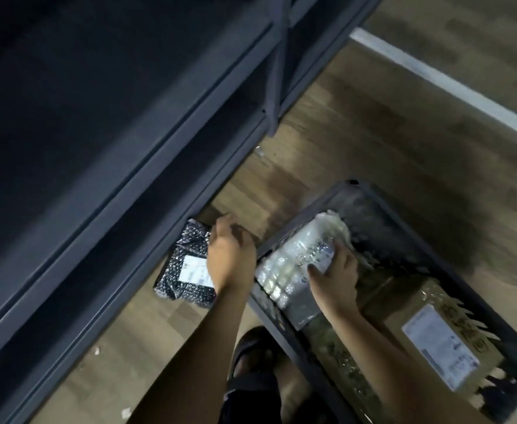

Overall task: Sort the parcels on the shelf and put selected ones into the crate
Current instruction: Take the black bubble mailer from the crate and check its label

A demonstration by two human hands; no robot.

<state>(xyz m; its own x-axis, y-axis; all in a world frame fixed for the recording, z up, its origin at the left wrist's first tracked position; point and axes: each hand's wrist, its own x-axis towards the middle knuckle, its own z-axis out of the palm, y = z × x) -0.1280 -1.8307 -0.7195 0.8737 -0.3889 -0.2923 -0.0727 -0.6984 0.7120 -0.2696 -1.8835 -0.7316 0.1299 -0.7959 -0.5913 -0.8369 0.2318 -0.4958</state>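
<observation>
Right hand (332, 280) gripped around a clear bubble-wrapped parcel (294, 264), held tilted over the near rim of the dark crate (385, 206) on the floor (373, 123). Left hand (229, 255) loosely curled, empty, hovering above a black patterned parcel (180, 264) (white label up) lying on the floor just beside the crate, under the shelf (122, 142) edge. Inside the crate, a labelled cardboard box (428, 332).

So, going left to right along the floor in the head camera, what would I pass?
Dark shelf → black speckled parcel → left hand → clear bubble-wrapped parcel → right hand → cardboard box in the crate.
</observation>
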